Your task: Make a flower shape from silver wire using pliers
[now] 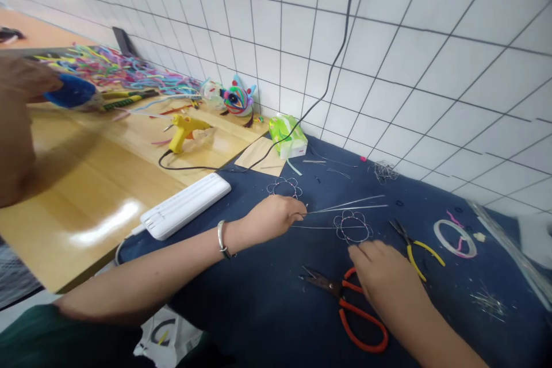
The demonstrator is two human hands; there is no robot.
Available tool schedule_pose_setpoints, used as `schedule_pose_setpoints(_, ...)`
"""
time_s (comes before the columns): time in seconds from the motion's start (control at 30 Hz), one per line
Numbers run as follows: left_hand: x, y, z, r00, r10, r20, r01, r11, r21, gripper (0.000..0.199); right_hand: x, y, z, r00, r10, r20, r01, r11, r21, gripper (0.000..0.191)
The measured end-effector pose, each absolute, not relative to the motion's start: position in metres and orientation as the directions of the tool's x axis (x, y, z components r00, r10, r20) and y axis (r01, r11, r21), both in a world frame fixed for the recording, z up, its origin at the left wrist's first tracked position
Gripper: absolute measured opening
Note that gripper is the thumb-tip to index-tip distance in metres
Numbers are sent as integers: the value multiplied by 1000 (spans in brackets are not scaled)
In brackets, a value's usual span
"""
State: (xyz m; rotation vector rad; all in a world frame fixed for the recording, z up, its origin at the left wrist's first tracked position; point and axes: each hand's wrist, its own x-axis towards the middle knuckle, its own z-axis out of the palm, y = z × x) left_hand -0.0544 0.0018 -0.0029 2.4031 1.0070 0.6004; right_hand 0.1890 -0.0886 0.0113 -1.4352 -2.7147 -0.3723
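My left hand (276, 217) is closed in a pinch on thin silver wires (345, 207), whose free ends point right above the dark mat. Behind its knuckles lies a flower-shaped wire ring (284, 179), partly covered by the hand. A second flower-shaped wire ring (353, 226) with small pink beads lies between my hands. My right hand (383, 270) is closed with its fingers curled down at that ring's near edge; its fingertips are hidden, so what they grip is unclear. Below it are red-handled scissors (364, 322), their handle partly under the hand.
Yellow-handled pliers (416, 250), a ring-shaped spool (455, 238) and wire scraps (487, 302) lie right. A white power strip (185, 206), yellow glue gun (185, 129) and tissue pack (288, 135) stand left. A black cord (332, 69) hangs across. Another person's hand (26, 77) holds something blue.
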Motion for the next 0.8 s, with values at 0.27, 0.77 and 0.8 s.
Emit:
schedule_pose_setpoints(0.27, -69, 20, -13, 621, 782, 50, 488, -436, 756, 13, 154, -21, -21, -702, 696, 154, 694, 618, 369, 13)
schedule_pose_setpoints(0.77, -74, 23, -9, 695, 719, 7, 339, -336, 878, 11, 142, -28, 21, -740, 642, 200, 659, 635, 403, 13)
schedule_pose_setpoints(0.8, -74, 22, -7, 685, 728, 24, 330, -340, 881, 11, 141, -29, 22, -738, 646, 195, 663, 642, 384, 13)
